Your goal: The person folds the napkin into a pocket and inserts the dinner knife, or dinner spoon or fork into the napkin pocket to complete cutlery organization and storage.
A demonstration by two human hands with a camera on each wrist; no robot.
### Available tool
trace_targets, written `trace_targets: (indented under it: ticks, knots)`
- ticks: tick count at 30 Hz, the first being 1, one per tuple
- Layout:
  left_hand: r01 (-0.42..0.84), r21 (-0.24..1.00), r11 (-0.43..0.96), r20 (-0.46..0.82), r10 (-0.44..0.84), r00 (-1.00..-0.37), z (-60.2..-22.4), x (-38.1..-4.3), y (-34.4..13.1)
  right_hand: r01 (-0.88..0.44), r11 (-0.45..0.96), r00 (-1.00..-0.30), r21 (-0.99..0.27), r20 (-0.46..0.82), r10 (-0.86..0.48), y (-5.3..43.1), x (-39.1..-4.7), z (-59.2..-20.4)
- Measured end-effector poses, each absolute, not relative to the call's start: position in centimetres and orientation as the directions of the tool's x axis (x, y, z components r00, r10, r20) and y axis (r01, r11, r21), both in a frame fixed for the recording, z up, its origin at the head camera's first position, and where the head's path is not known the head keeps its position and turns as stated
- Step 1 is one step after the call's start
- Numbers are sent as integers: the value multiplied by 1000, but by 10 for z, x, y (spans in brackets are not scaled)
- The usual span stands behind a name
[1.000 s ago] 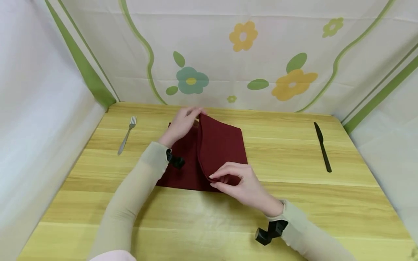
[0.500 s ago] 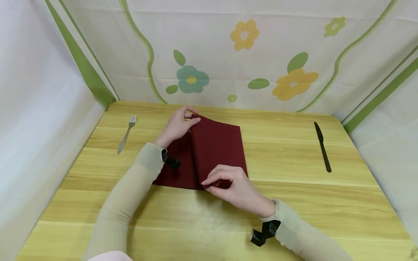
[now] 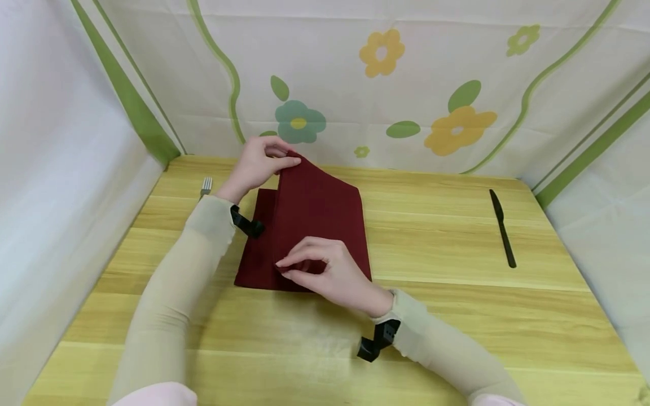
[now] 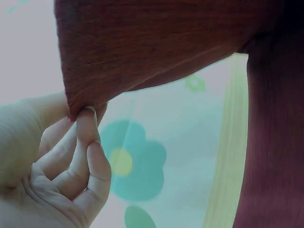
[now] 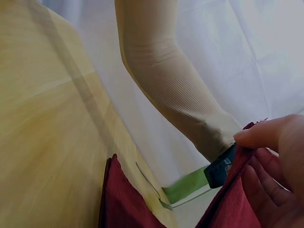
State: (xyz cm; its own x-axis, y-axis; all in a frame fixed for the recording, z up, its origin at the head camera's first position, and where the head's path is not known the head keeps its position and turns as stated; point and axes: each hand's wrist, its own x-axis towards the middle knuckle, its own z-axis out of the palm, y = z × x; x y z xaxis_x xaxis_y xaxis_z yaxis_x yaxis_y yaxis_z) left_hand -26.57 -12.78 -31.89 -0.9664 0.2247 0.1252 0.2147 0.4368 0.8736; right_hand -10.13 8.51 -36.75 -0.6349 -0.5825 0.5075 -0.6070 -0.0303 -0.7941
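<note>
A dark red cloth napkin (image 3: 325, 208) is partly lifted over the middle of the table, its lower layer flat on the wood at the left. At its far left corner my left hand (image 3: 257, 163) pinches the raised edge between thumb and fingers. My right hand (image 3: 330, 269) pinches the near corner of the same raised layer, lower down. In the left wrist view the napkin's corner (image 4: 85, 90) hangs from the fingertips of the left hand (image 4: 61, 161). The right wrist view has the right hand's thumb (image 5: 261, 135) over the cloth edge.
A fork (image 3: 205, 186) lies at the left, its handle hidden behind the left forearm. Off to the right a black knife (image 3: 501, 225) lies on the wooden table (image 3: 457, 327). A flowered white curtain (image 3: 345, 84) stands along the back.
Both hands have moved left with the napkin's upper layer. The left hand has also risen, lifting the far corner higher. The left forearm now covers the fork's handle.
</note>
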Motion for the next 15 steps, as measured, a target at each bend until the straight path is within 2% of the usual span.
trace_targets:
  ticks: [8,15]
  knots:
    - [110,911,398,40,178,-983,-338,-274,-159,-624,-10,-629,-781,510,-586,56,-112,-373]
    - [68,915,398,-8,187,-982,-359,-280,-176,-591,76,-666,-803,433,-607,35,-123,-389]
